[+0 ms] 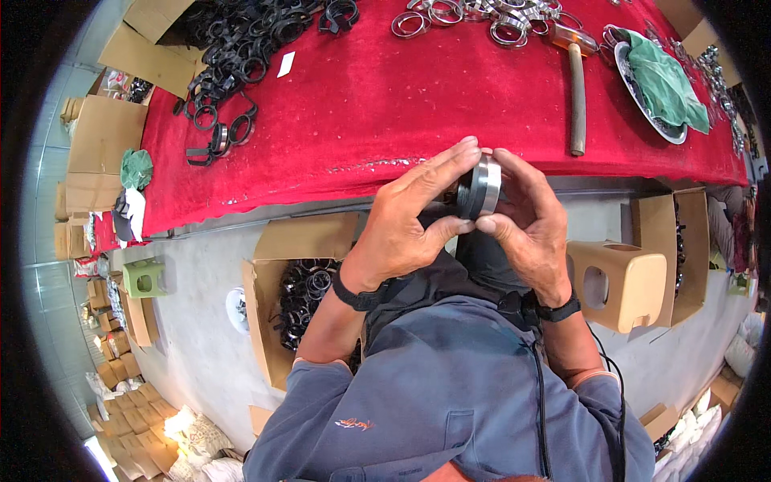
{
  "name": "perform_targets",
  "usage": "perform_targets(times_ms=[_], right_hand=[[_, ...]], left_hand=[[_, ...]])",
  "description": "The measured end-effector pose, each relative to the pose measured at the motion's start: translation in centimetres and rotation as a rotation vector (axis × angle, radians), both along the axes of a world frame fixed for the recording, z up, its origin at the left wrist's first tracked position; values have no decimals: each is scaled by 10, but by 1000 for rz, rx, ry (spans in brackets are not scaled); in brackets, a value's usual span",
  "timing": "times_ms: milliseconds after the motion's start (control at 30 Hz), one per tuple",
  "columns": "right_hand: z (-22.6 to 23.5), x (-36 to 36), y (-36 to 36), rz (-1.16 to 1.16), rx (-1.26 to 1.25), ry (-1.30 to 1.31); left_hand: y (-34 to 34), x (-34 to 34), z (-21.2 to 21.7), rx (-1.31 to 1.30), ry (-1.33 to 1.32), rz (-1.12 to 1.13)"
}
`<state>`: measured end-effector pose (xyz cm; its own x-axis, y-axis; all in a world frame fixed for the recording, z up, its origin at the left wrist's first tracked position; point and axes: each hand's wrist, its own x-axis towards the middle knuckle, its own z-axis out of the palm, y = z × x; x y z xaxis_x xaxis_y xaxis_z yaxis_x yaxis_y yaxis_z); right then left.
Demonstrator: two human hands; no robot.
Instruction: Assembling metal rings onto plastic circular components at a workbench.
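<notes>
Red cloth covers the long surface (pixel 345 104), which carries a heap of black ring-shaped parts (pixel 249 40) at far left and a wooden-handled mallet (pixel 577 104) toward the right. By its near edge, the left hand (pixel 405 229) and right hand (pixel 540 233) pinch a banded ring (pixel 484 186) between fingertips and thumbs from either side. Black on its left part and shiny silver on its right, it shows nearly edge-on, its faces turned left and right, its longer extent running away from the body.
</notes>
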<state>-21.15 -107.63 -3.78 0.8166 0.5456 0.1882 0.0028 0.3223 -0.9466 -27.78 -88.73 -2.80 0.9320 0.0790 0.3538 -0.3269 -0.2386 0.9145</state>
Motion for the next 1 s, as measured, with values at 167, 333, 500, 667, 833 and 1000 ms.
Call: perform_targets(times_ms=[167,333,500,667,833,1000], right_hand=[[9,-5,7,-143,-70,-8],[8,6,3,-155,-152,-71],[5,32,18,-366,-258,-360],[5,31,23,-533,-307,-443],[-4,23,27,-589,-325,-424],[-6,28,28,-614,-324,-325]], left_hand=[[2,-1,-1,314,-163,188],[-2,-9,-8,247,-8,166],[-4,-8,-10,30,101,-12],[-21,8,-5,26,-86,146],[-41,25,0,408,-211,511],[-43,36,-1,564,-242,557]])
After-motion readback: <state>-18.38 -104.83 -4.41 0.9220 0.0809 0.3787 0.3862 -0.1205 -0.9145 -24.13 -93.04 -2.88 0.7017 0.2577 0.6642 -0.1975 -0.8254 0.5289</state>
